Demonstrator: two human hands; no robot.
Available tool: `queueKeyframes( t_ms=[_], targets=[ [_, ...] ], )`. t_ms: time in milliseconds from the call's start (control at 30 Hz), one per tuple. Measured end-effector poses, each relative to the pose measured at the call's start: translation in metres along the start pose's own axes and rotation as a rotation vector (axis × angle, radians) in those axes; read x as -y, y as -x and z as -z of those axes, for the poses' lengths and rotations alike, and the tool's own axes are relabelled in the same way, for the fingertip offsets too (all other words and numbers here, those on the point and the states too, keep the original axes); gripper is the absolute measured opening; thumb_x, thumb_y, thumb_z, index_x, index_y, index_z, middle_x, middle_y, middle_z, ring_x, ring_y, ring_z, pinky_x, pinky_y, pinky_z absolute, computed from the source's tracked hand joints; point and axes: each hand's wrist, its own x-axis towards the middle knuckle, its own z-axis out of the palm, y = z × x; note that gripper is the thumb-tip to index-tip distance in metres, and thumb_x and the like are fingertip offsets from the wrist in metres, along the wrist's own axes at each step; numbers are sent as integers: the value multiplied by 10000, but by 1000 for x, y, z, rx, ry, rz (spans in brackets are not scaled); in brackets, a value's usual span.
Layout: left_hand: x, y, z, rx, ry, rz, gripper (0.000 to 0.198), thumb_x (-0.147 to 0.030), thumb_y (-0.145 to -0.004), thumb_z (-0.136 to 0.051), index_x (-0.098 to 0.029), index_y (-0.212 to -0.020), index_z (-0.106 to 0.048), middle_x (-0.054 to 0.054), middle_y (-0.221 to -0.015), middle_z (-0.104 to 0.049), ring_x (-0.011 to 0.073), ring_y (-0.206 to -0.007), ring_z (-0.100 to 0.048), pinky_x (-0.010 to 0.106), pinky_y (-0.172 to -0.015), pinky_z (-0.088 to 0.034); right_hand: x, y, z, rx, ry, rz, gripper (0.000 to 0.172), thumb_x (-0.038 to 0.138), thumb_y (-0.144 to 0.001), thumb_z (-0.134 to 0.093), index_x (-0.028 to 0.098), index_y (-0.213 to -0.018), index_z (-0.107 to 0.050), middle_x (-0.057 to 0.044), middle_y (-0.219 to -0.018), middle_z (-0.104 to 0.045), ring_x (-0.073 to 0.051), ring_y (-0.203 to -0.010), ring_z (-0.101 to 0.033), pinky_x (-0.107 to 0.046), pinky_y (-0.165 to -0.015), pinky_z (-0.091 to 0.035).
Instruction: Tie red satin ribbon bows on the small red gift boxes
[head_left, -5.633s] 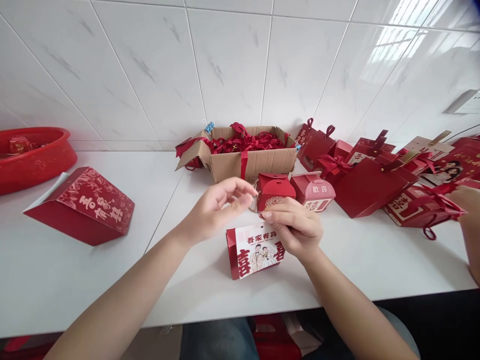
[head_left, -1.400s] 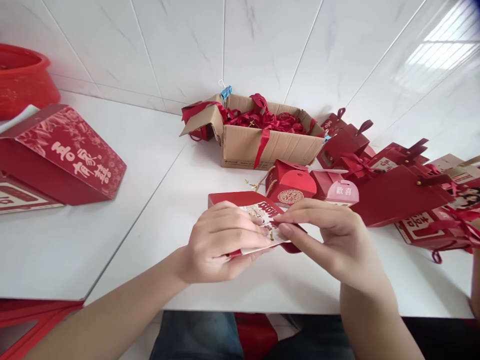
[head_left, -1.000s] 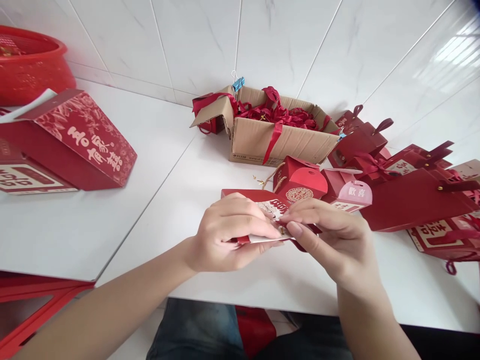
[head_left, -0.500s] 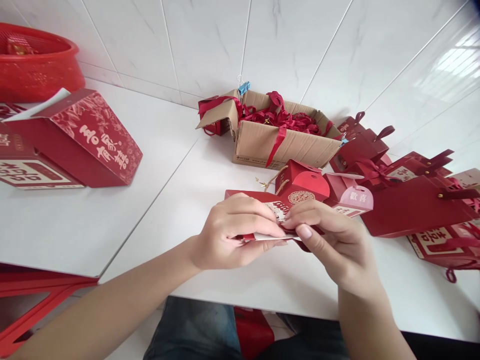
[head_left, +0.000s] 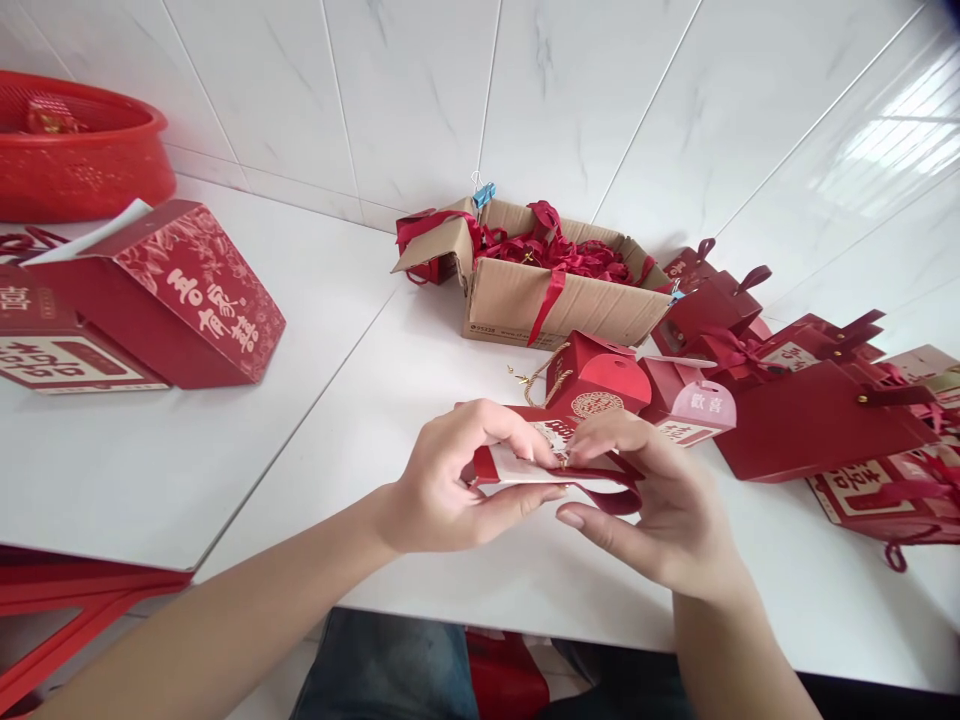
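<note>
A red gift box (head_left: 517, 465) with a white strip along its near edge is held above the table. My left hand (head_left: 457, 480) pinches that edge, thumb below and fingers on top. From the edge hangs a dark red ribbon loop (head_left: 619, 500), close to my right hand (head_left: 652, 490). The right fingertips touch the top of the box by a tiny gold-coloured piece (head_left: 562, 463), while the right thumb stands apart from them. Just behind are a small red box (head_left: 596, 375) with a gold cord (head_left: 534, 388) and a box with a pink flap (head_left: 701, 403).
At the back, a cardboard box (head_left: 551, 305) holds red ribbons (head_left: 581, 258). Finished-looking red boxes (head_left: 817, 415) crowd the right side. Large red boxes (head_left: 169, 300) and a red plastic basket (head_left: 90, 170) occupy the left. The white table (head_left: 300, 460) meets a tiled wall.
My right thumb has come away from the box edge and dropped lower. The ribbon loop shows more fully, and my left fingers have bent back, baring more of the white strip.
</note>
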Motion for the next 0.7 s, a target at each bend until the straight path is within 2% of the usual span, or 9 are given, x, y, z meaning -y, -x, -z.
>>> queueKeyframes(
  t_ms=[267, 467, 700],
  targets=[
    [1, -2, 2, 13, -69, -60, 265, -125, -707, -771, -168, -859, -558, 50, -730, -717, 186, -686, -701, 314, -649, -596, 0, -3, 0, -10, 38, 53, 270, 174, -767, -735, 218, -1011, -627, -53, -906, -622, -182, -828, -609, -309, -674, -540],
    [-2, -6, 4, 77, -100, -91, 141, -88, -739, -734, -146, -814, -630, 64, -702, -708, 171, -697, -689, 294, -660, -583, -1, -2, 0, -6, 54, 78, 277, 166, -772, -734, 198, -1030, -636, -48, -916, -612, -158, -810, -602, -284, -665, -527],
    [-5, -7, 4, 70, -105, -80, 164, -48, -722, -728, -147, -824, -646, 61, -701, -712, 176, -720, -697, 300, -687, -592, -3, -3, -2, -41, 65, 83, 227, 158, -767, -744, 184, -954, -619, -42, -866, -613, -160, -803, -597, -292, -683, -513]
  ],
)
